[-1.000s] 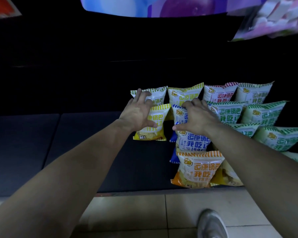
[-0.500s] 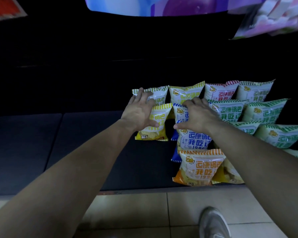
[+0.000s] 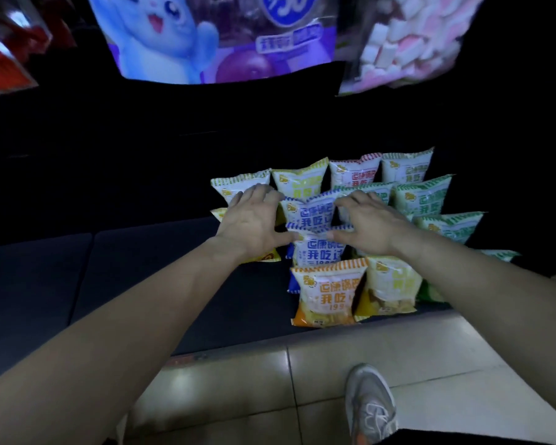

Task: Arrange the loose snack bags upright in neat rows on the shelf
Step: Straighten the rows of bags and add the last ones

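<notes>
Centre frame on the dark shelf (image 3: 174,284), left hand (image 3: 251,226) lies flat over a yellow foil bag (image 3: 268,256), right hand (image 3: 369,228) curls round the edge of the blue-striped white foil snack bag (image 3: 312,213), and one forward shove could tip the orange-striped bag (image 3: 328,290) off the lip.

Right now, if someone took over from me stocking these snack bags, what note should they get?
Left hand: open, resting on the yellow bag at the left end of the rows.
Right hand: fingers curled beside the rear blue bag; grip unclear.
Done: several rows of bags stand upright on the shelf, with the orange bag in front.
Left: probably squaring the yellow and blue bags with their rows.
</notes>
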### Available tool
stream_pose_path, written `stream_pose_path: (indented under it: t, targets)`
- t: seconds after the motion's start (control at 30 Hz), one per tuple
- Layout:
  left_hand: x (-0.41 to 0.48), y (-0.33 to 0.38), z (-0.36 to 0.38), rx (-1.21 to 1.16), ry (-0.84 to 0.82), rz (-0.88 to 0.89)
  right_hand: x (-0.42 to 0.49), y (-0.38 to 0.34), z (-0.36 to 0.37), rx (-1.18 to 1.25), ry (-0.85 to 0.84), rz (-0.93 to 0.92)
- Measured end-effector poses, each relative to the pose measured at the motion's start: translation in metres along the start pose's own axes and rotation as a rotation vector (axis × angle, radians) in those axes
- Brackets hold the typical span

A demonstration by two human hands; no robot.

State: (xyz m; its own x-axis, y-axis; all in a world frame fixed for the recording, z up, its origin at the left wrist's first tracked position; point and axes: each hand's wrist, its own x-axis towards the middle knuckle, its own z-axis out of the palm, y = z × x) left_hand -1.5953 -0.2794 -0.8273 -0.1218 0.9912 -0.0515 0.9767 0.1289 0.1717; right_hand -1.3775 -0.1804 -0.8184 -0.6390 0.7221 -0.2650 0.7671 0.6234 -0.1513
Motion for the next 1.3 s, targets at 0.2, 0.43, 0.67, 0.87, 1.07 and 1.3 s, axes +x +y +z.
stream_pose_path:
  t: [0.2,0.43,0.67,0.87,1.07,1.3]
  targets:
    - [-0.028,0.071,0.028,0.081,-0.168,0.118,-0.050,0.068,-0.004,-0.018,-0.126,0.135]
    - [-0.042,0.106,0.071,0.182,-0.184,0.070,-0.063,0.074,0.038,-0.299,-0.136,-0.003]
    - [-0.044,0.107,0.087,0.161,-0.079,0.027,-0.057,0.075,0.065,-0.476,-0.050,-0.093]
    - [-0.045,0.109,0.094,0.145,-0.023,0.003,-0.059,0.089,0.072,-0.420,0.005,-0.143]
    - [-0.043,0.127,0.088,0.164,-0.051,-0.031,-0.074,0.098,0.051,-0.301,0.095,-0.166]
    - [-0.024,0.189,0.086,0.086,0.068,0.073,-0.121,0.164,0.030,-0.138,0.084,0.116]
